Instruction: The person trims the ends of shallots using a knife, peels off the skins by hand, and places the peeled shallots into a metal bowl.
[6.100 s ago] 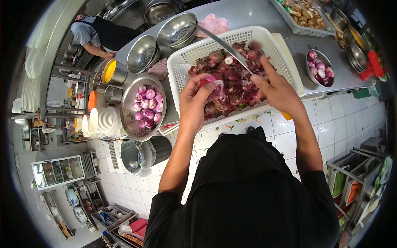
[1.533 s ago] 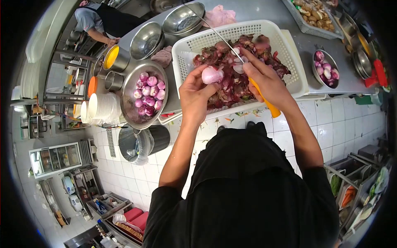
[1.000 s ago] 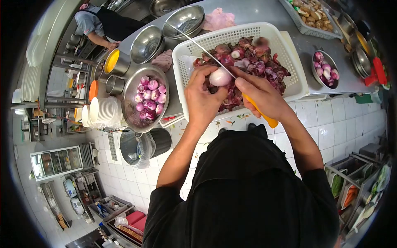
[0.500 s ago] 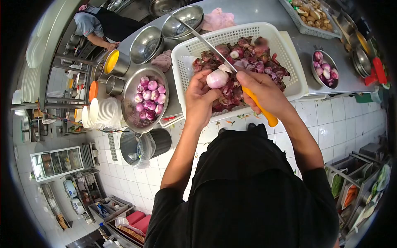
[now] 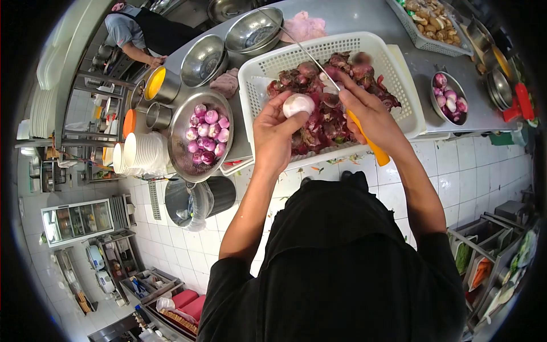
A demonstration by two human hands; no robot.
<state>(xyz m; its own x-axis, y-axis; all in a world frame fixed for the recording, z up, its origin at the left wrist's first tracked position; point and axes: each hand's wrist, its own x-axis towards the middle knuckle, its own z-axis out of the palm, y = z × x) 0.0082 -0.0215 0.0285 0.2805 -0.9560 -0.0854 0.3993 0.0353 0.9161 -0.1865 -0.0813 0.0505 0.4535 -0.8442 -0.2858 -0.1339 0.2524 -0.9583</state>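
Observation:
A pale peeled onion (image 5: 298,105) is between the thumb and fingers of my left hand (image 5: 273,134), over the left part of a white perforated basket (image 5: 407,94). My right hand (image 5: 370,114) grips a knife (image 5: 369,138) by its yellow handle, and the long blade points up and to the left across the basket. Red onion skins and onions (image 5: 325,128) fill much of the basket below both hands. Left of the basket, a steel colander (image 5: 183,161) holds several peeled purple onions (image 5: 208,131).
Two steel bowls (image 5: 202,60) (image 5: 253,31) and pink cloths (image 5: 303,27) lie behind. A bowl of onions (image 5: 450,97) and a mushroom basket (image 5: 430,45) stand right. A co-worker (image 5: 137,34) is at the upper left; a bin (image 5: 185,202) stands below the counter.
Since the last frames, the knife and my right hand have moved away from the onion, to the right. The onion has turned in my left hand. Earlier, my left hand held a redder onion.

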